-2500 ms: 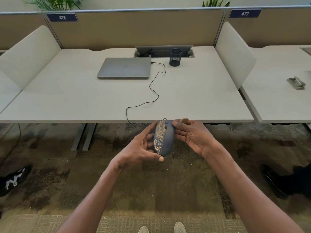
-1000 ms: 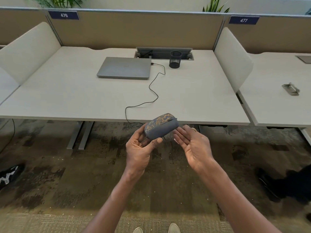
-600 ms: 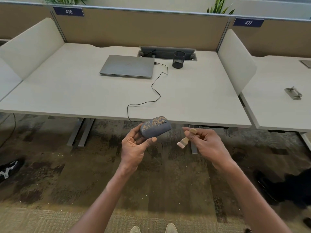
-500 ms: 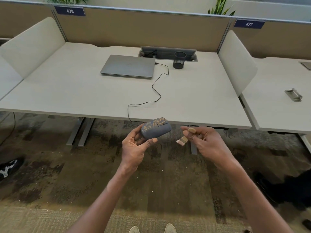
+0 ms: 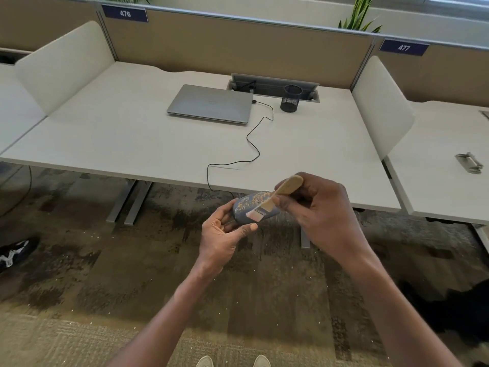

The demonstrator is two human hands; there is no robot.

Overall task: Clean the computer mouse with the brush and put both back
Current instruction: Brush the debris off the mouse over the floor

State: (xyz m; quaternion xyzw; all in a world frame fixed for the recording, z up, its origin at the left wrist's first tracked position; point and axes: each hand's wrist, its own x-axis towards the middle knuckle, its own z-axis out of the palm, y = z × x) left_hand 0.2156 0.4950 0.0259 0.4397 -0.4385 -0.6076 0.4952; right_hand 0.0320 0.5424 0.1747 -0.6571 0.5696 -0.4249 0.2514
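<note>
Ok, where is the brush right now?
In the head view, the brush is gripped by the right hand, just below the desk's near edge, its bristles on the mouse that the left hand holds.

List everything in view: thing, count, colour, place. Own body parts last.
mouse: one, blue-grey with gold pattern, held off the desk's front edge
brush: one, tan wood handle, pale bristles on the mouse
cable: one, black, laptop to mouse
laptop: one, silver, closed, desk rear
pen cup: one, black mesh, right of laptop
desk: one, off-white
plates 476 and 477: two, navy, on the partition
left hand: grips mouse
right hand: pinches brush
shoes: two, pale, bottom edge
</note>
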